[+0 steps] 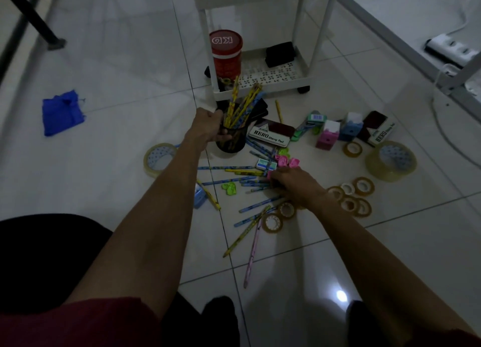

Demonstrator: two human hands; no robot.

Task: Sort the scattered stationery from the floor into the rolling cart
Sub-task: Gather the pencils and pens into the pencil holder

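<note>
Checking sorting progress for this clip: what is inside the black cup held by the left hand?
Several yellow and blue patterned pencils stand in the black cup, leaning out above its rim. The left hand grips its side; the dark wall and that hand hide the pencils' lower ends.

Both bare arms reach forward from the bottom of the frame toward its centre. The left hand (209, 124), just above centre, has its fingers curled round a black pencil cup (231, 146). The right hand (295, 184), lower and to the right, lies palm down with knuckles up (its fingertips are hidden beneath it, so its grip is unclear).
</note>
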